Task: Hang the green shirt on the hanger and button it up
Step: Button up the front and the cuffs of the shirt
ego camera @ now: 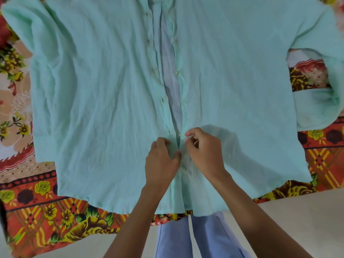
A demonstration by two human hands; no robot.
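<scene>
The left hand point(162, 161) and the right hand point(203, 149) meet at the front opening of the green shirt point(96, 94), low on its length. The left hand's fingers and thumb are curled and pinch the edge strip with the buttonholes; the right hand's fingers are curled and pinch the opposite edge, the one with the buttons. The two hands are almost touching, with the two edges drawn together between them.

Above the hands the front gapes open in a narrow wedge that widens toward the collar, with small pale buttons point(176, 72) down its right edge and dark buttonholes down the left. Below the hands the two edges lie closed down to the hem.

The shirt lies spread flat on a flowered bedspread point(46, 216), its hem near the bedspread's near edge. Bare bedspread shows along the left side and at the near corners. The right sleeve folds back on itself near the right edge. The collar and shoulders are cut off at the top, so no hanger can be made out. Blue trousers point(204, 239) show below the near edge.
</scene>
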